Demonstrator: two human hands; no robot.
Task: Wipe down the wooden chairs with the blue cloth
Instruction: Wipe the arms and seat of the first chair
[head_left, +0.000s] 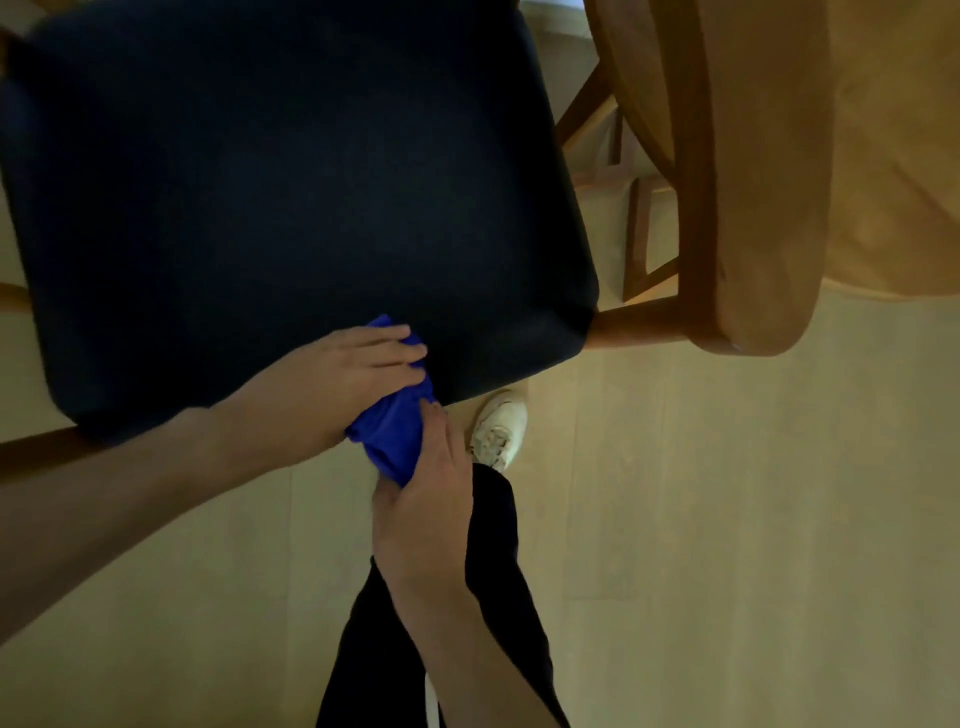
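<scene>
A wooden chair with a dark navy padded seat fills the upper left; its wooden frame shows at the near right corner. A bunched blue cloth lies at the seat's near edge and hangs below it. My left hand comes in from the left and holds the cloth's upper part against the seat edge, fingers lying over it. My right hand reaches up from below and grips the cloth's lower end.
A round wooden table edge stands at the upper right, close to the chair's corner, with wooden legs and rails under it. My white shoe and dark trouser leg are on the pale floor.
</scene>
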